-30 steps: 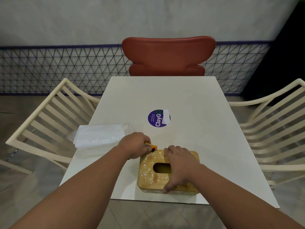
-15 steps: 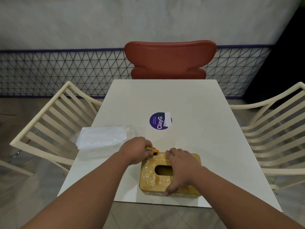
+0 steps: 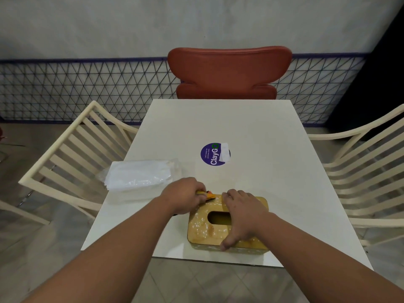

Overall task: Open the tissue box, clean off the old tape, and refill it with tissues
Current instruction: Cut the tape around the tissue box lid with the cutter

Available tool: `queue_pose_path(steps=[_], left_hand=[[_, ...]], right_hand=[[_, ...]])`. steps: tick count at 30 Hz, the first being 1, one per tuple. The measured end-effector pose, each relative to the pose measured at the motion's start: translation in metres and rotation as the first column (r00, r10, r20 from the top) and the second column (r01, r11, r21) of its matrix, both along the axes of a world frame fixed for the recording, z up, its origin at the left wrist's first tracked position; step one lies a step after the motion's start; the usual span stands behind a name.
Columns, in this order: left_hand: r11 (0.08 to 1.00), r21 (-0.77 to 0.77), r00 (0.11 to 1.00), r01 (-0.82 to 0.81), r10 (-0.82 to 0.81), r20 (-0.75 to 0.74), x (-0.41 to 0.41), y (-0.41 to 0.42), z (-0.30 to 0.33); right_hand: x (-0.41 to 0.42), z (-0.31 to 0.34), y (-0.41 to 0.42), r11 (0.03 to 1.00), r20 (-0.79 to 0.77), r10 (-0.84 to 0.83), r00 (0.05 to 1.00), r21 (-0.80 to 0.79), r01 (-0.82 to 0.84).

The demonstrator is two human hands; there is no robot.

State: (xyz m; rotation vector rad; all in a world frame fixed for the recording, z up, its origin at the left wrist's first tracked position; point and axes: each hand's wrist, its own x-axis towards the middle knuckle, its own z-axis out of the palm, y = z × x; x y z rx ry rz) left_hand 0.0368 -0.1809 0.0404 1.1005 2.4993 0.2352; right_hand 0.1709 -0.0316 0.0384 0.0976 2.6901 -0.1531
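Table [image 3: 262,136] (white): box [image 3: 203,228], tissues [image 3: 140,176], sticker [image 3: 213,154].

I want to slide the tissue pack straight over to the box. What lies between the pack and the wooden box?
In the head view, the left hand, gripping an orange tool, lies between the tissue pack and the wooden box.
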Motion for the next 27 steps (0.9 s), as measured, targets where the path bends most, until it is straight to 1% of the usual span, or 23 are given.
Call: queue_pose_path(steps=[3,5,7,11,13,15,17,21,24,27], left_hand=[[0.998,-0.032,0.998,-0.045,0.044,-0.04,-0.014,-0.018,0.0],[0.994,0.019,0.993,-0.112,0.113,-0.025,-0.019,-0.025,0.0],[0.983,0.069,0.985,-0.172,0.171,0.026,-0.017,-0.027,0.0],[0.979,0.08,0.98,-0.187,0.18,0.084,-0.005,-0.026,-0.004],[0.978,0.091,0.98,-0.188,0.181,0.081,-0.001,-0.022,-0.006],[0.98,0.096,0.985,-0.174,0.171,0.039,0.002,-0.017,-0.007],[0.988,0.082,0.992,-0.128,0.128,-0.004,0.005,-0.008,-0.008],[1.0,-0.016,0.998,-0.001,0.0,-0.067,0.005,0.004,-0.006],[0.995,-0.097,0.995,0.004,-0.014,-0.103,-0.009,-0.009,-0.004],[0.995,-0.088,0.992,0.037,-0.047,-0.116,-0.008,-0.009,-0.003]], right_hand=[[0.001,0.001,0.0,1.0,-0.001,0.006,1.0,0.008,-0.006],[0.0,0.002,0.001,1.0,-0.003,0.02,1.0,0.018,-0.02],[0.0,0.002,0.002,0.999,0.006,0.038,0.999,0.03,-0.038],[0.0,0.002,0.003,0.999,0.012,0.046,0.999,0.025,-0.046],[-0.001,0.002,0.004,0.999,0.015,0.046,0.999,0.02,-0.047],[-0.002,0.002,0.004,0.999,0.01,0.049,0.999,0.018,-0.049],[-0.003,0.0,0.001,0.999,-0.003,0.042,0.999,0.014,-0.042],[-0.003,-0.001,-0.001,1.0,-0.005,0.011,1.0,0.004,-0.011],[-0.003,-0.001,-0.001,1.0,0.004,-0.002,1.0,-0.01,0.002],[-0.003,0.0,-0.001,1.0,0.001,-0.01,1.0,-0.01,0.01]])
